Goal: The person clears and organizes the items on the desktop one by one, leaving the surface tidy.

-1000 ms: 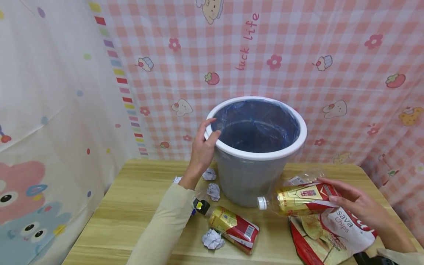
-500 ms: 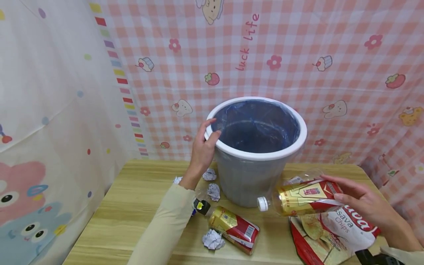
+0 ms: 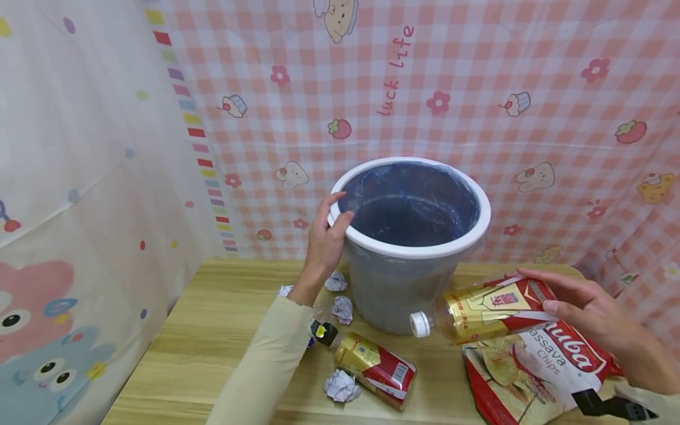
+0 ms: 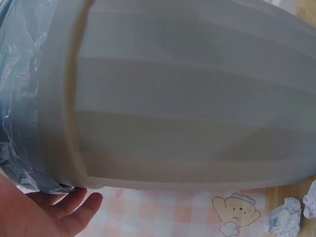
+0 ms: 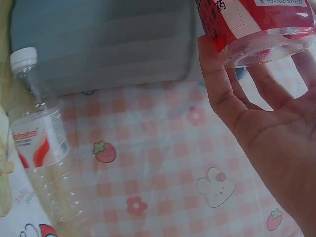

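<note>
bottle [image 3: 494, 310] is gripped by the right hand [image 3: 595, 313], the left hand [image 3: 325, 242] seemingly pinching the bin rim [image 3: 411, 252].

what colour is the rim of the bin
The rim is white, clearest in the head view.

The bin [image 3: 399, 292] is grey, bottle [image 3: 499, 308] red-gold, backdrop [image 3: 478, 53] pink-checked.

A pink-and-white gingham cloth [image 3: 467, 130], printed with flowers, strawberries, cupcakes and the words "luck life", hangs behind a pale wood-grain tabletop [image 3: 212, 319] and angles forward at the right. On the left hangs a white cartoon-printed cloth [image 3: 101, 200], beside a column of multicoloured blocks [image 3: 195, 133]; the light is soft.
</note>
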The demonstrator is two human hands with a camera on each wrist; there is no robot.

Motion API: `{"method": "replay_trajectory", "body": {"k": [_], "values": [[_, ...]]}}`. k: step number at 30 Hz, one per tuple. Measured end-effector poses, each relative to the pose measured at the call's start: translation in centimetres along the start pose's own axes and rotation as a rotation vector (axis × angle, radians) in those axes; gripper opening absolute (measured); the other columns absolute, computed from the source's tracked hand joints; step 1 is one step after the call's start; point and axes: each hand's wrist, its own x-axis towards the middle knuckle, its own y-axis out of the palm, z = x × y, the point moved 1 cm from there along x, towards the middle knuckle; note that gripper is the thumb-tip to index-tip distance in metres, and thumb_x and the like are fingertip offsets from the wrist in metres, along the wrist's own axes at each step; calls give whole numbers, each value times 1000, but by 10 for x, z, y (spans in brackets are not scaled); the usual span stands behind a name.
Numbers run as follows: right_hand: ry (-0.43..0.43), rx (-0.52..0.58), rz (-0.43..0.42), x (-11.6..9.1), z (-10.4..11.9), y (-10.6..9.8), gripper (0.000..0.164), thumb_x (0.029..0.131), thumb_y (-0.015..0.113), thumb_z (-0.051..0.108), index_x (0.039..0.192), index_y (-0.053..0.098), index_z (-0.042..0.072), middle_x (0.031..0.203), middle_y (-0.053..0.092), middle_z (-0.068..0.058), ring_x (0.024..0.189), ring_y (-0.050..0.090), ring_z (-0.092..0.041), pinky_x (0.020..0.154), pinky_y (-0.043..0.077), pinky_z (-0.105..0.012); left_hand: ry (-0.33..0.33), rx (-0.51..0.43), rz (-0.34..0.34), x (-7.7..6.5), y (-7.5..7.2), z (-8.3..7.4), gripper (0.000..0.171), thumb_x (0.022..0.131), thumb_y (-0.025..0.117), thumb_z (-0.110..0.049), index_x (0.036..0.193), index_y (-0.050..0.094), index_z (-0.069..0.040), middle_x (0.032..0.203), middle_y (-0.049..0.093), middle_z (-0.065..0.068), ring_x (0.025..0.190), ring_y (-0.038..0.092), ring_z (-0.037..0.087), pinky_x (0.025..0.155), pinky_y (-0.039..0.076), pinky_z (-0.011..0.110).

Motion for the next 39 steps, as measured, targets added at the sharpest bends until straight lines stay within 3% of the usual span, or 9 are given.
{"method": "replay_trajectory", "body": {"k": [11, 17, 25, 31, 39], "values": [[-61, -55, -3, 9, 19, -4, 52, 100, 32, -13, 151, 31, -4, 140, 54, 1, 112, 64, -13, 80, 58, -33, 16, 32, -15, 0, 0, 1, 45, 95, 55, -28, 140, 53, -17, 149, 45, 8, 129, 51, 27, 107, 42, 42], [-88, -44, 12, 15, 24, -6, 55, 99, 31, -15, 152, 30, -2, 145, 50, -1, 116, 61, -15, 83, 57, -31, 15, 37, -15, -1, 0, 1, 46, 96, 54, -27, 140, 53, -16, 149, 46, 7, 128, 51, 27, 106, 42, 43], [-166, -33, -3, 26, 34, -8, 53, 98, 31, -16, 150, 31, -6, 140, 55, -5, 113, 62, -16, 84, 56, -28, 18, 29, -16, -1, 0, 0, 46, 96, 54, -29, 139, 53, -17, 148, 47, 7, 125, 52, 24, 106, 43, 43], [-293, 81, -14, 36, 39, -7, 51, 96, 28, -18, 147, 32, -12, 138, 56, -13, 113, 63, -20, 87, 55, -27, 10, 22, -12, 0, 0, 0, 45, 96, 54, -27, 140, 53, -16, 148, 46, 8, 127, 51, 25, 106, 42, 43], [-350, 169, -31, 45, 45, -10, 49, 100, 28, -14, 149, 25, -13, 142, 50, -16, 119, 57, -22, 95, 51, -27, 0, -2, 0, 1, 1, -1, 46, 97, 52, -19, 142, 49, -8, 151, 42, 15, 132, 47, 34, 109, 39, 46]]}}
